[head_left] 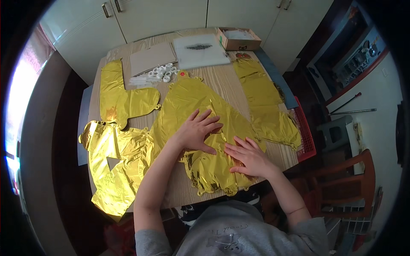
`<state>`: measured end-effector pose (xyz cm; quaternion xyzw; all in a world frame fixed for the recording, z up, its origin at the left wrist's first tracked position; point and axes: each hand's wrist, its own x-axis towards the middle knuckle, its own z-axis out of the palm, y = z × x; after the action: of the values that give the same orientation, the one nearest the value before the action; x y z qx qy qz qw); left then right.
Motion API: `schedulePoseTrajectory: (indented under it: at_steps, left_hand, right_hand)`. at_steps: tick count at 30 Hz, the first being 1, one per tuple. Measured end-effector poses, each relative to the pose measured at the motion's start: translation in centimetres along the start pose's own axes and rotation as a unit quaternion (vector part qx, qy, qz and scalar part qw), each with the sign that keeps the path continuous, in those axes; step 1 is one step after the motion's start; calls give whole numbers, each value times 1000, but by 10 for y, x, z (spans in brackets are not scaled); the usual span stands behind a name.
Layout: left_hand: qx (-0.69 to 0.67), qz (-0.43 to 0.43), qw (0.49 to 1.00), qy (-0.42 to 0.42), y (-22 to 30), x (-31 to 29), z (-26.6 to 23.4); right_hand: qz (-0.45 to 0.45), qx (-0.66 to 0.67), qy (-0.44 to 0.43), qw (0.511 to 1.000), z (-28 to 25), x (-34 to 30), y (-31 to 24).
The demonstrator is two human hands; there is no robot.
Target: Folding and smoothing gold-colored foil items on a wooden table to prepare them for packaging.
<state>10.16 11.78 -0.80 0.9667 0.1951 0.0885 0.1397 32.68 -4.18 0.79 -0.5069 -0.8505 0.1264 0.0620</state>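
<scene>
Flat sheets of gold foil cover much of a wood-grained counter. A broad foil piece lies at the center, flanked by a bent, L-like piece at upper left and a long piece at right. A crinkled foil piece with a triangular gap spills past the counter's left edge. Along the far side, a beige board rests beside a whitish, dark-marked pad and an open cardboard box; white rings are heaped near thin, pale strips.
</scene>
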Motion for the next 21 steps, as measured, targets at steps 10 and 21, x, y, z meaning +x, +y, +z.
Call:
schedulePoseTrajectory:
  at_steps: [10, 21]
  left_hand:
    - [-5, -5, 1000, -11, 2, 1, -3]
    - [-7, -3, 1000, -12, 1, 1, -2]
  right_hand:
    - [0, -81, -104, 991, -19, 14, -6]
    - [86, 42, -7, 995, -14, -13, -4]
